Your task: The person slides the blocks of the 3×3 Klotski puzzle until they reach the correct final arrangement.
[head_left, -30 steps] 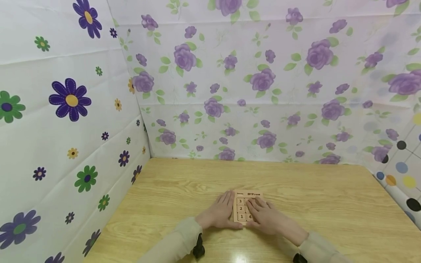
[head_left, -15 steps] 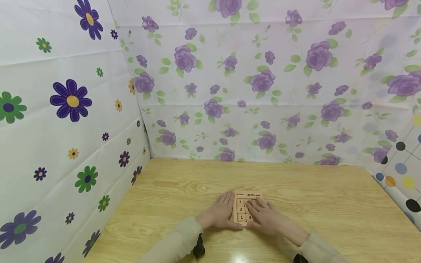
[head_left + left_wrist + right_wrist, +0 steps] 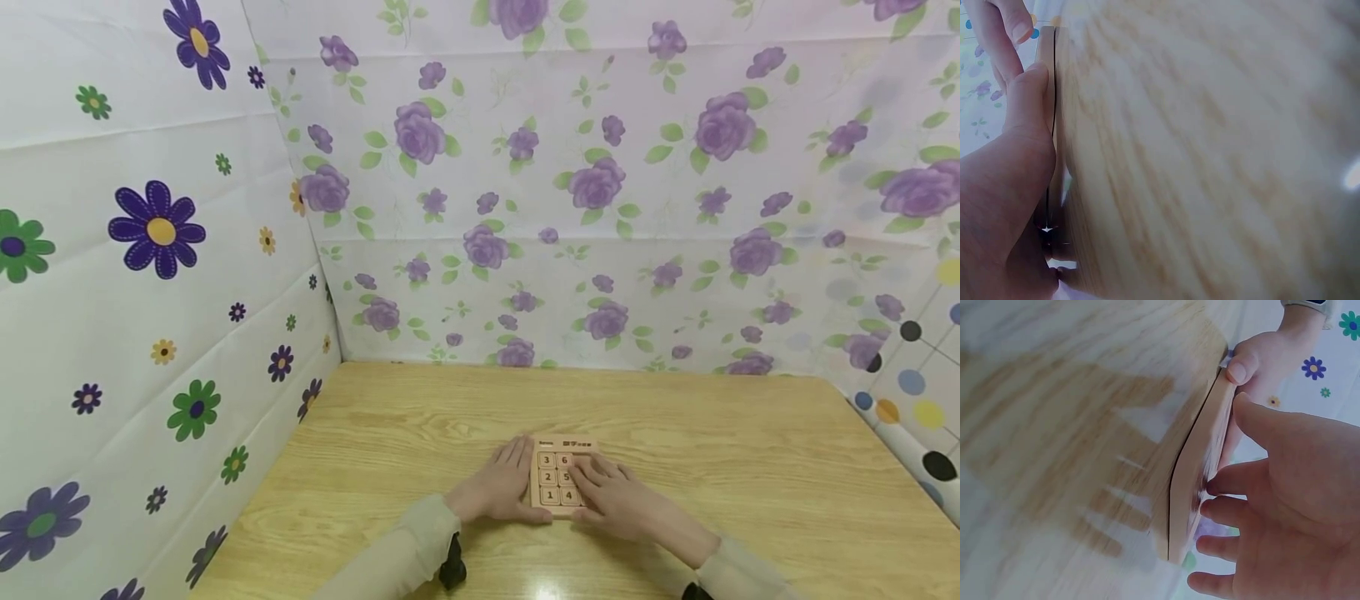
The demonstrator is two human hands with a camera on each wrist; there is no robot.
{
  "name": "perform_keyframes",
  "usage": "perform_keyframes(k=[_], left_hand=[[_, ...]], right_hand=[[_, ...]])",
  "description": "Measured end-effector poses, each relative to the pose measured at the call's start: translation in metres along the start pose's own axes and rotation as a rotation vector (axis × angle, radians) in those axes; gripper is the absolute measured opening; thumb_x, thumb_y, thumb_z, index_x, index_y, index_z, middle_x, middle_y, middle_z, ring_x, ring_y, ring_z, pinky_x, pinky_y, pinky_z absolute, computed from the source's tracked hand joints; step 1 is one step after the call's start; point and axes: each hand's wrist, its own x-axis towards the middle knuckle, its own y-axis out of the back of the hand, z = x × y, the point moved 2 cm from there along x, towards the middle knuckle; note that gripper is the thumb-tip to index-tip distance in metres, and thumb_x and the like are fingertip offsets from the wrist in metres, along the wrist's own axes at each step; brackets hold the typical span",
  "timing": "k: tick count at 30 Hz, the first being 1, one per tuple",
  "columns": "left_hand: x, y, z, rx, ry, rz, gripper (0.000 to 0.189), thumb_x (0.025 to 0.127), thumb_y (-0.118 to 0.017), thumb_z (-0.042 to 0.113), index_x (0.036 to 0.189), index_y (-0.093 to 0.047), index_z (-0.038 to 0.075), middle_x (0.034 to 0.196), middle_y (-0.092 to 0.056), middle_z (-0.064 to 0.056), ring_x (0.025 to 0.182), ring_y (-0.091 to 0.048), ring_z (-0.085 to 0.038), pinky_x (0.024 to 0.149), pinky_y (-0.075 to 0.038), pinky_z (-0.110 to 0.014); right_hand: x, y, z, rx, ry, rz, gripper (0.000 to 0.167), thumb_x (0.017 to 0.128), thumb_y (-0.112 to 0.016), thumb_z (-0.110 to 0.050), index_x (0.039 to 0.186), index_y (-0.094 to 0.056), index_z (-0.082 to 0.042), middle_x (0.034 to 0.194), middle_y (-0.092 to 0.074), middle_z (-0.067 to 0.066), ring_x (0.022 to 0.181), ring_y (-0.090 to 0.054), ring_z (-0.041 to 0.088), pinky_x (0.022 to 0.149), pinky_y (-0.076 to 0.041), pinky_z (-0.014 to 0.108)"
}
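Note:
A flat wooden number slide puzzle (image 3: 555,444) lies on the table, with tiles 1 to 6 showing. My left hand (image 3: 498,485) rests along its left side, fingers straight, and the thumb lies along the front edge. In the left wrist view that thumb touches the side of the puzzle (image 3: 1045,47). My right hand (image 3: 621,500) covers the puzzle's right part, fingers spread with fingertips at the tiles. The right wrist view shows the right hand (image 3: 1297,500) from the palm side, fingertips at the top face and thumb near the front edge. The right-hand tiles are hidden.
The wood-grain table (image 3: 390,417) extends around the puzzle. A purple-flowered cloth (image 3: 487,200) hangs behind it, a daisy-print cloth (image 3: 240,208) at the left and a dotted cloth (image 3: 911,408) at the right. A black wrist device (image 3: 453,567) hangs under the left forearm.
My right hand has shifted slightly to the right over the puzzle, so tile 6 and more of tile 5 show. The left hand has kept its place.

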Motion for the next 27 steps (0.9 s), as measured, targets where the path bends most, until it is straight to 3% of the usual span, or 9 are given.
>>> perform_keyframes(k=[6,14,27], left_hand=[[0.001,-0.002,-0.002,-0.011,0.0,0.002,0.124,0.076,-0.042,0.086,0.154,-0.004,-0.002,0.162,-0.006,-0.021,0.151,-0.01,-0.031,0.123,-0.018,-0.041],[0.001,-0.003,-0.003,-0.027,0.001,0.007,0.125,0.075,-0.041,0.087,0.154,-0.003,-0.002,0.162,-0.005,-0.02,0.151,-0.01,-0.031,0.123,-0.017,-0.041],[0.001,-0.004,-0.002,-0.01,-0.009,0.009,0.124,0.076,-0.041,0.087,0.154,-0.004,-0.003,0.162,-0.007,-0.022,0.151,-0.011,-0.032,0.123,-0.018,-0.042]], right_hand=[[-0.008,0.005,-0.003,0.005,-0.024,-0.04,0.075,0.096,-0.046,-0.056,0.151,-0.032,-0.007,0.157,-0.03,0.016,0.146,-0.022,0.042,0.114,-0.022,0.067],[-0.017,0.012,-0.009,-0.001,-0.081,-0.045,0.073,0.093,-0.054,-0.052,0.148,-0.038,-0.006,0.154,-0.035,0.017,0.144,-0.025,0.043,0.113,-0.022,0.068],[-0.026,0.015,-0.012,-0.023,-0.066,-0.051,0.074,0.092,-0.055,-0.052,0.147,-0.039,-0.005,0.153,-0.038,0.017,0.143,-0.028,0.044,0.111,-0.025,0.069]])
